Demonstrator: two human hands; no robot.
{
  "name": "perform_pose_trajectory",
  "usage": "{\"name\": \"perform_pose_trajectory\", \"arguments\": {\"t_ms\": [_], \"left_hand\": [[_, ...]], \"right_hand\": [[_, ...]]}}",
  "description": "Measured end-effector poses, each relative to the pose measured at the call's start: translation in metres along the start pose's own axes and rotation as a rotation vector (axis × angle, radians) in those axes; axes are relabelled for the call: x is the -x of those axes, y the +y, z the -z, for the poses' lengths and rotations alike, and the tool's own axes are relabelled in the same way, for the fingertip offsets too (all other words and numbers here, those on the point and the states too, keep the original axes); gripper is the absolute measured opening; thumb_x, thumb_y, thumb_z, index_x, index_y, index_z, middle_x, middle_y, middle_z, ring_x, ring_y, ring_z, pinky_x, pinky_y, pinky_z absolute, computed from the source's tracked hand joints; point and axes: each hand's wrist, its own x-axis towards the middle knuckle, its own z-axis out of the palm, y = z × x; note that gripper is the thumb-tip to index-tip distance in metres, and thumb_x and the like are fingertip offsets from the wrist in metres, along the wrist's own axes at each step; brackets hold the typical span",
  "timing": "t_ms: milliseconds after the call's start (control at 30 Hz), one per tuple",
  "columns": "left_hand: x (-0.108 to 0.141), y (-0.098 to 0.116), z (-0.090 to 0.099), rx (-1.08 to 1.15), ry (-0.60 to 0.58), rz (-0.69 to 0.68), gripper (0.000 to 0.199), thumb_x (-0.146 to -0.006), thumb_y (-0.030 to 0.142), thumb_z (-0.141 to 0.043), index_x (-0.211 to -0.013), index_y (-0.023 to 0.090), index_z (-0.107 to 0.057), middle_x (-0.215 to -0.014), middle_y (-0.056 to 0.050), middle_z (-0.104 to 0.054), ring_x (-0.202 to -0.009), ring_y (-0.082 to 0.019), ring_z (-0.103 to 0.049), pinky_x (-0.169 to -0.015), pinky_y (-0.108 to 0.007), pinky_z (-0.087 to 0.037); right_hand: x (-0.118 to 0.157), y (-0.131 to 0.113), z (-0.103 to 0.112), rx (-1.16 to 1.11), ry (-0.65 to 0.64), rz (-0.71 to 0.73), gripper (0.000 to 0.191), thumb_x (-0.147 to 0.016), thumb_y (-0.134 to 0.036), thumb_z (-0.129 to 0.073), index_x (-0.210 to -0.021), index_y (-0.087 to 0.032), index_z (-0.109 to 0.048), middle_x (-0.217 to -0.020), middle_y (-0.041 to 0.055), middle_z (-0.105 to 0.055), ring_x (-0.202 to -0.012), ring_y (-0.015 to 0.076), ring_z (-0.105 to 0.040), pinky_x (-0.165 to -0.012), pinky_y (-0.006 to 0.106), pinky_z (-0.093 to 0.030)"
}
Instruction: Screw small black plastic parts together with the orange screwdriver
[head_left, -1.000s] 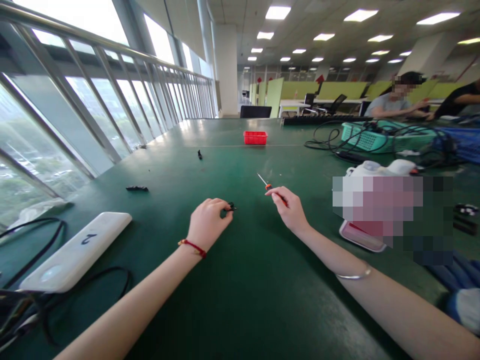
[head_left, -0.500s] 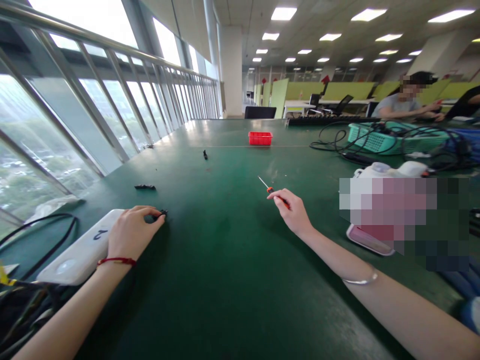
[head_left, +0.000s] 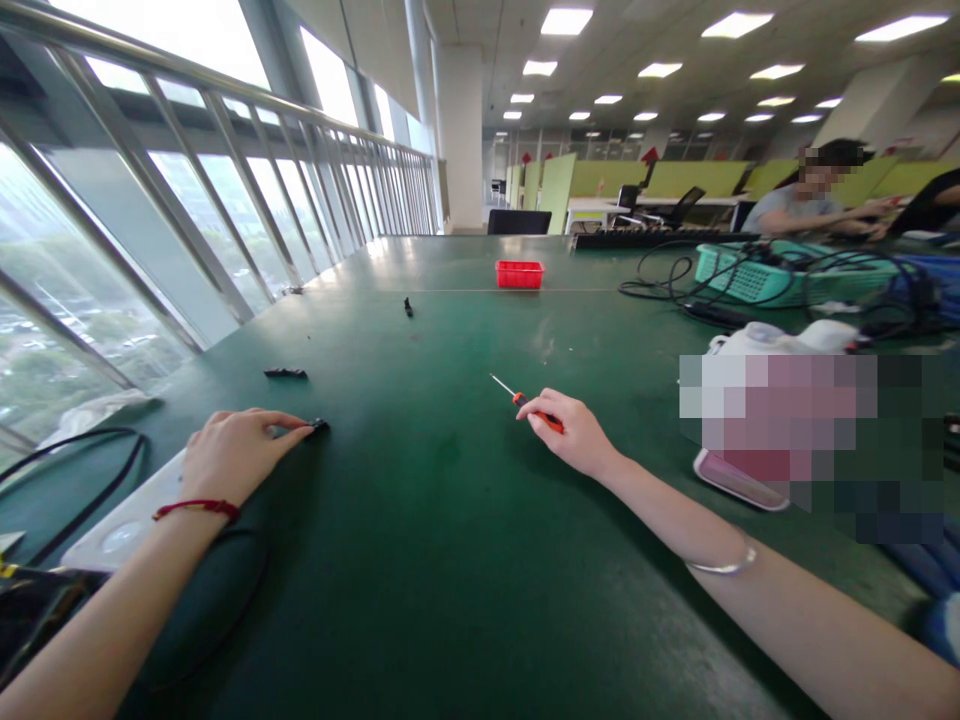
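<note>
My right hand (head_left: 566, 430) is closed around the red-and-black handle of a screwdriver (head_left: 519, 399), whose thin shaft points up and to the left above the green table. On the left side, the thumb and fingertips of my left hand (head_left: 236, 450) pinch a small black piece (head_left: 320, 426); its kind is too small to make out. Just beyond that hand lies a black, ridged strip (head_left: 286, 373). Farther off, another small black part (head_left: 408, 307) rests on the table. A white, box-like device (head_left: 124, 535) is partly hidden under my left wrist.
A red plastic basket (head_left: 520, 275) stands toward the table's far end. At right are a teal basket (head_left: 742, 275) with tangled black cables and a white-and-pink object (head_left: 765, 345), partly blurred. A metal railing (head_left: 225, 190) borders the left. A person (head_left: 795, 210) sits at far right.
My right hand has lowered and shifted slightly left with the screwdriver. My left hand has moved a little left, its fingers straighter, still at the small black piece.
</note>
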Motion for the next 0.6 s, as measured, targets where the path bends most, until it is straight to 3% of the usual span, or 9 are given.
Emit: {"name": "perform_pose_trajectory", "arguments": {"t_ms": [133,400,600], "left_hand": [[0.0,0.002,0.003,-0.005,-0.019,-0.002,0.039,-0.076,0.05,-0.046,-0.095,0.026,-0.07,-0.1,-0.006,-0.068,-0.098,-0.03,-0.05,-0.073,-0.033,-0.04],[-0.003,0.001,0.003,-0.027,-0.018,-0.009,0.04,-0.075,0.052,-0.046,-0.093,0.026,-0.07,-0.085,-0.005,-0.069,-0.089,-0.027,-0.055,-0.067,-0.028,-0.039],[-0.012,-0.002,0.008,-0.019,-0.114,-0.038,0.038,-0.072,0.051,-0.049,-0.094,0.027,-0.07,-0.09,-0.002,-0.07,-0.085,-0.024,-0.059,-0.064,-0.025,-0.039]], "right_hand": [[0.003,-0.004,-0.002,0.076,-0.124,0.104,0.019,-0.081,-0.022,-0.048,-0.089,-0.021,-0.066,-0.082,-0.0005,-0.054,-0.061,0.0079,-0.049,-0.062,0.022,-0.038],[0.007,-0.022,-0.003,0.141,-0.233,0.26,0.021,-0.081,-0.023,-0.049,-0.091,-0.02,-0.067,-0.084,0.0023,-0.055,-0.069,0.0105,-0.051,-0.065,0.023,-0.04],[0.007,-0.028,-0.002,0.138,-0.244,0.263,0.019,-0.081,-0.022,-0.05,-0.09,-0.021,-0.067,-0.084,0.0022,-0.054,-0.068,0.0102,-0.05,-0.065,0.024,-0.04]]}}
